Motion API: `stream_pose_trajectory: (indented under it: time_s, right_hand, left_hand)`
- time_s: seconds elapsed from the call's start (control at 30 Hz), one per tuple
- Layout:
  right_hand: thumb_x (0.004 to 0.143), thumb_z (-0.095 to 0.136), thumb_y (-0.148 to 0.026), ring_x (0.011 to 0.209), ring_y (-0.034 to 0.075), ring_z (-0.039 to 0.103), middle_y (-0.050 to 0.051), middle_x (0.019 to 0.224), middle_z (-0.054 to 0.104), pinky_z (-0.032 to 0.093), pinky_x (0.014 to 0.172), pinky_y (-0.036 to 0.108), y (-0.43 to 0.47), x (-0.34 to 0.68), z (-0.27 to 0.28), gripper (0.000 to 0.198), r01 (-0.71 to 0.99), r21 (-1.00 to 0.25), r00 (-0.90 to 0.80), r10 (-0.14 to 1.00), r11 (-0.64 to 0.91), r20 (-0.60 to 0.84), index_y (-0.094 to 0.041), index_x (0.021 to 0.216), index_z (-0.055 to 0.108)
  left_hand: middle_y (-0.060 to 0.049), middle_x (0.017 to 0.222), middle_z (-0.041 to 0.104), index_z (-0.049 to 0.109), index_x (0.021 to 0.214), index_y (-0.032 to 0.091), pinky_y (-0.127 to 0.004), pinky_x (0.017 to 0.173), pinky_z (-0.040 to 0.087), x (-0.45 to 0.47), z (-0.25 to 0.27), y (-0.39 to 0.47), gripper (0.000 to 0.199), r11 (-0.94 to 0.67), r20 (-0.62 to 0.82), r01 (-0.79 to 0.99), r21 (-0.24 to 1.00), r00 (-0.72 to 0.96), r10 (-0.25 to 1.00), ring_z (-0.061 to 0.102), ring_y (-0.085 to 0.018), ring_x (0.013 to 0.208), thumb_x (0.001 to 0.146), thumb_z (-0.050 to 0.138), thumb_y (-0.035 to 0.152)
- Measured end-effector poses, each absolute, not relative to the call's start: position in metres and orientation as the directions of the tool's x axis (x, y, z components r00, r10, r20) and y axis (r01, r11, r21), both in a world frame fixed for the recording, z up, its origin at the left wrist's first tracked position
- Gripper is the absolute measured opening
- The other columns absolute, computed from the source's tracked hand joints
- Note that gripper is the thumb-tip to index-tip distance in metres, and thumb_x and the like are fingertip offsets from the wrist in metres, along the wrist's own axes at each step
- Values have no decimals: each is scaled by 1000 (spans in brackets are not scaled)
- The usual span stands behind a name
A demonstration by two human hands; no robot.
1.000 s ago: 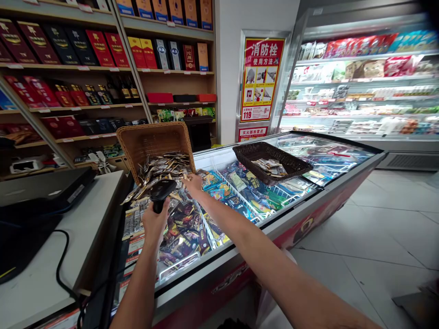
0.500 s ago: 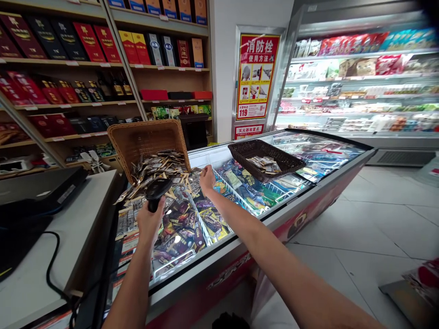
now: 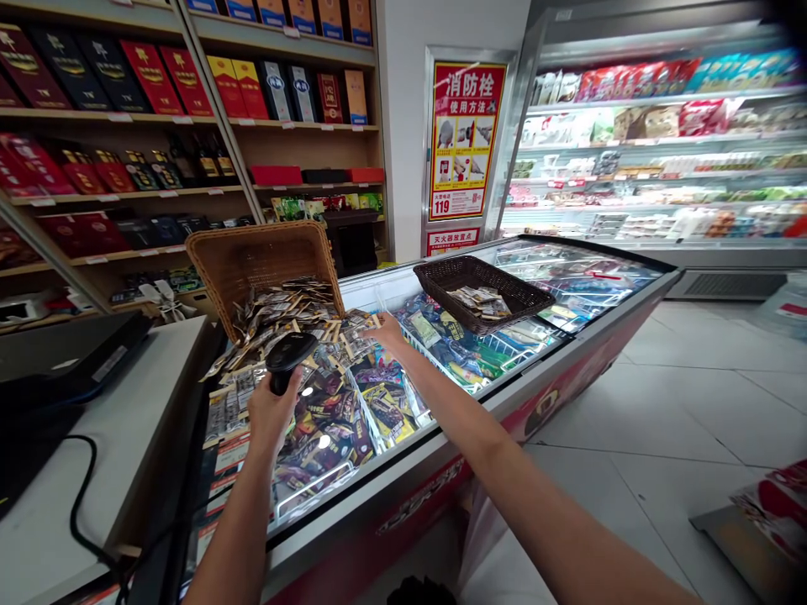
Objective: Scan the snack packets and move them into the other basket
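My left hand [image 3: 272, 410] is wrapped round the handle of a black handheld barcode scanner [image 3: 290, 351], its head tilted over the freezer's glass top. My right hand [image 3: 387, 333] reaches across the glass, fingers stretched leftward at the edge of a spread of small flat packets [image 3: 344, 343]; I see no packet clearly held in it. A tan wicker basket [image 3: 265, 244] lies tipped on its side, more packets spilling out of it towards the scanner. Right of my right hand, a dark brown wicker basket [image 3: 517, 290] stands on the glass with several packets [image 3: 482, 302] in it.
Under the glass of the chest freezer [image 3: 454, 458] lie bagged frozen goods in white wire dividers. A counter [image 3: 148, 403] with a black device and a cable stands at left. Shelves of boxes [image 3: 271, 126] rise behind; a lit refrigerated display [image 3: 656, 168] is at the right.
My right hand has gone from a more closed, raised pose to fingers stretched down among the packets. My left hand keeps the scanner in nearly the same place. The view has shifted slightly.
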State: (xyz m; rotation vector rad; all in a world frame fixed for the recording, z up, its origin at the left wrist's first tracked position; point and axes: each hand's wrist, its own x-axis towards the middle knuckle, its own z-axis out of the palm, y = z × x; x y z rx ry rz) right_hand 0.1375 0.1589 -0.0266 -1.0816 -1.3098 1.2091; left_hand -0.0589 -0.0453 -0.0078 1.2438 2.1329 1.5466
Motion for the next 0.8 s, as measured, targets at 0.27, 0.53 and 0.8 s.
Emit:
stream_pose_trajectory:
  time_s: [0.27, 0.53, 0.8]
  right_hand:
    - [65, 80, -37, 72, 16, 58, 1, 73, 66, 43, 64, 27, 149, 171, -12, 27, -297, -940, -6, 985, -168, -174, -19, 79, 67]
    - [63, 79, -50, 71, 16, 54, -1, 66, 60, 37, 62, 26, 144, 167, -8, 36, -212, -973, -28, 996, -87, -83, -19, 71, 64]
    - [63, 76, -47, 67, 14, 54, -2, 64, 58, 40, 60, 26, 153, 162, -20, 32, -235, -967, -12, 995, -103, -103, -19, 72, 62]
  left_hand:
    - [0, 56, 60, 64, 80, 20, -26, 52, 40, -51, -3, -48, 50, 14, 318, 684, 729, -357, 878, 58, -18, 56, 75, 64, 70]
    - [1, 53, 55, 57, 74, 22, -25, 48, 35, -51, -11, -45, 52, -22, 262, 751, 660, -203, 943, 52, -17, 51, 75, 60, 74]
    - [1, 53, 56, 57, 76, 22, -25, 47, 36, -52, -11, -44, 55, 1, 221, 747, 665, -197, 955, 52, -17, 50, 73, 60, 77]
